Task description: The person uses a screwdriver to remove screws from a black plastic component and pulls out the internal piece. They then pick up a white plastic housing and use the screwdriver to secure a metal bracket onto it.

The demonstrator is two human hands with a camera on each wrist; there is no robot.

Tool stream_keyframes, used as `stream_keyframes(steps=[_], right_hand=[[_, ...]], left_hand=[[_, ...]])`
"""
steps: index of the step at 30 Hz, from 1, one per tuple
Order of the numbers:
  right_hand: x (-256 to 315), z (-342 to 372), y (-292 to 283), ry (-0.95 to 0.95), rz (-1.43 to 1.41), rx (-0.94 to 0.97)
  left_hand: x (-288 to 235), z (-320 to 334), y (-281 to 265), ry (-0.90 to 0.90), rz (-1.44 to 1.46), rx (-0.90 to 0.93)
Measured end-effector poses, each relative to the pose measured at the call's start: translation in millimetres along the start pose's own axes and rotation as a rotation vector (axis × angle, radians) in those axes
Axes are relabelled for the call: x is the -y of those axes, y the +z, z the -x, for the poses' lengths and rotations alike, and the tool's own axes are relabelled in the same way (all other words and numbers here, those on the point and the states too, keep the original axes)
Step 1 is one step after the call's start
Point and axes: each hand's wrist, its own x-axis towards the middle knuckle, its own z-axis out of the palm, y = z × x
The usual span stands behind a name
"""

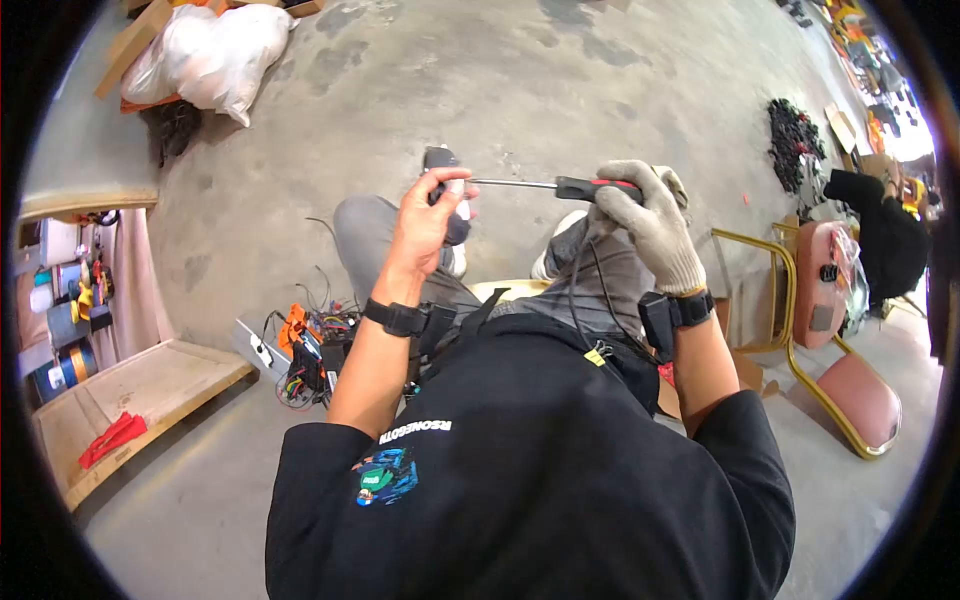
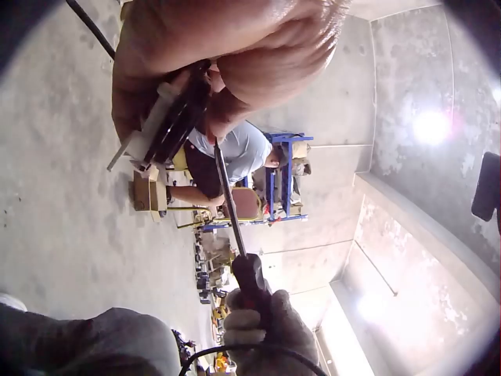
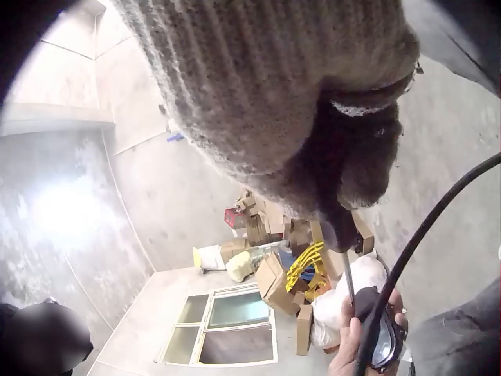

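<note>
My bare left hand grips a small black-and-white device above my knees, thumb and fingers around it. In the right wrist view a rounded, glassy face of the device shows between the fingers. My right hand, in a knitted grey work glove, holds a screwdriver by its black-and-red handle. The metal shaft runs level toward the left hand, its tip right at the device and the left fingertips. Just what the tip meets is hidden by the fingers.
Tangled wires and orange parts lie on the floor by my left side. A pink-padded chair with a gold frame stands at right. White bags lie at far left, a wooden platform nearer. A black cable hangs near my right hand.
</note>
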Motion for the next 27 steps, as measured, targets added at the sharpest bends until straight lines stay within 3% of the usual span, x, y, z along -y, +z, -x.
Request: stream_keyframes(steps=[3, 11, 13, 20, 27], right_hand=[[6, 0, 1, 0.0, -0.023, -0.091], [7, -2, 4, -0.015, 0.018, -0.084], [7, -2, 5, -0.027, -0.004, -0.073], [9, -2, 7, -0.044, -0.033, -0.072], [7, -1, 7, -0.044, -0.015, -0.081]], left_hand=[[-3, 2, 2, 0.039, 0.021, 0.053], [2, 9, 5, 0.04, 0.088, 0.014], [0, 7, 5, 0.04, 0.003, 0.09], [-1, 11, 6, 0.106, -0.193, 0.088], [-1, 14, 11, 0.131, -0.196, 0.077]])
